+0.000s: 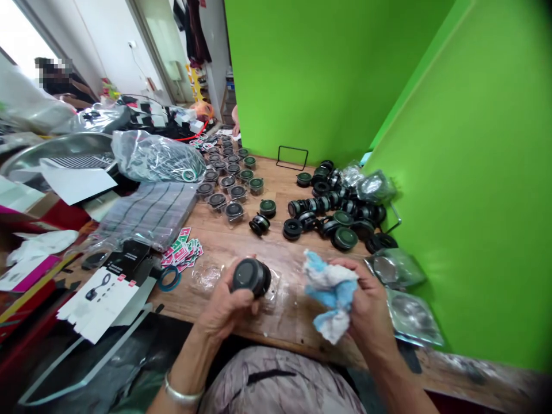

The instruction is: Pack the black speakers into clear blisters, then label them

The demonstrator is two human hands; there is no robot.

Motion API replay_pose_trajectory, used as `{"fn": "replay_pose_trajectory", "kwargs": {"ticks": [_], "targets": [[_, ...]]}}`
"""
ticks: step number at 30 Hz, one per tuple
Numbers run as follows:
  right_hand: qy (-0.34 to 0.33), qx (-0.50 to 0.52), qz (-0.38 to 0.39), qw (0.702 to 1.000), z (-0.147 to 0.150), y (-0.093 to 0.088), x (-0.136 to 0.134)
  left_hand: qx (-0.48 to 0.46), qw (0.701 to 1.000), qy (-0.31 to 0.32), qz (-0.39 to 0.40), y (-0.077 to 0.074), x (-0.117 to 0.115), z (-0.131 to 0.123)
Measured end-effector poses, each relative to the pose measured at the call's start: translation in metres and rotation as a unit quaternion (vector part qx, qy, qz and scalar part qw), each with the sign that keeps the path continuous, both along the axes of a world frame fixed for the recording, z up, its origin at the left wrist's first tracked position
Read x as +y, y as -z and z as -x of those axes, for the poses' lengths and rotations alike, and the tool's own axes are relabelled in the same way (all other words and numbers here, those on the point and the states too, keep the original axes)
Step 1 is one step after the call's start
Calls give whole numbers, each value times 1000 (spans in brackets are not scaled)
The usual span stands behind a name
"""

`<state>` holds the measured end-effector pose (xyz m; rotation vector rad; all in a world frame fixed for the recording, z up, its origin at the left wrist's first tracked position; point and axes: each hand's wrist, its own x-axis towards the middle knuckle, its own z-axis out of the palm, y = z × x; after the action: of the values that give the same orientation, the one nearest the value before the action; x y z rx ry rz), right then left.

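My left hand is closed around a black round disc-shaped part, its flat face tilted up toward me. What the part is for cannot be made out. In my right hand is a crumpled blue-and-white cloth, bunched between the fingers. The two hands are apart, above the front of the wooden table. A clear plastic wrapper lies beside my left hand. Just beyond it stand a black spool-like part and a dark round part.
At the back right lies a heap of black round parts. Rows of plastic-wrapped round parts stand at centre left. Further left are small printed cards, a blue tape roll and stacked plastic bags. A green wall bounds the table.
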<state>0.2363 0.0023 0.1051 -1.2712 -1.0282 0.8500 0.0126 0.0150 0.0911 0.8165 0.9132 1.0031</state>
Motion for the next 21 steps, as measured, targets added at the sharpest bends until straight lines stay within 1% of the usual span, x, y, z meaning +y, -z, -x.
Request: {"fn": "replay_pose_trajectory", "kwargs": {"ticks": [1, 2, 3, 4, 5, 6, 7, 8, 9, 10, 11, 12, 13, 14, 15, 16, 17, 18, 19, 20, 21], "targets": [[-35, -79, -57, 995, 11, -10, -3, 8, 1000, 12, -8, 2, -7, -7], [-77, -160, -118, 977, 23, -19, -6, 30, 999, 19, -34, 5, -14, -14], [-115, -243, -170, 948, 34, -25, -10, 61, 995, 19, -74, 7, -19, -20], [-146, -318, -206, 914, 44, -29, -13, 94, 987, 16, -129, 9, -23, -25], [-168, -382, -223, 881, 52, -30, -17, 132, 973, 14, -188, 10, -26, -29], [-178, -431, -226, 855, 57, -29, -20, 174, 954, 11, -243, 10, -29, -32], [-183, -463, -220, 839, 60, -27, -22, 218, 931, 7, -294, 10, -32, -36], [-180, -477, -209, 834, 60, -22, -22, 259, 907, 6, -332, 8, -35, -38], [-171, -476, -197, 839, 57, -17, -22, 290, 888, 5, -357, 5, -38, -41], [-159, -466, -189, 850, 51, -11, -20, 305, 880, 6, -364, 3, -42, -43], [-145, -450, -177, 863, 44, -6, -17, 304, 886, 14, -350, 0, -45, -46], [-129, -430, -156, 880, 37, -1, -14, 282, 905, 36, -317, -3, -48, -48], [-111, -406, -127, 898, 29, 2, -11, 234, 935, 64, -260, -5, -49, -49], [-88, -381, -97, 915, 22, 4, -9, 158, 966, 91, -182, -6, -49, -50], [-62, -360, -74, 928, 17, 4, -9, 61, 988, 106, -93, -6, -48, -50], [-30, -344, -66, 936, 14, 2, -10, -40, 993, 110, -2, -6, -45, -50], [3, -335, -80, 939, 15, -1, -13, -126, 984, 97, 79, -5, -42, -50], [18, -337, -115, 934, 18, -4, -17, -179, 971, 71, 141, -4, -39, -50], [6, -352, -164, 921, 24, -7, -21, -183, 968, 38, 170, -3, -37, -50], [-23, -379, -223, 898, 31, -8, -26, -148, 975, 5, 167, -2, -35, -51], [-59, -414, -286, 862, 38, -8, -29, -92, 985, -26, 141, -3, -36, -51]]}}
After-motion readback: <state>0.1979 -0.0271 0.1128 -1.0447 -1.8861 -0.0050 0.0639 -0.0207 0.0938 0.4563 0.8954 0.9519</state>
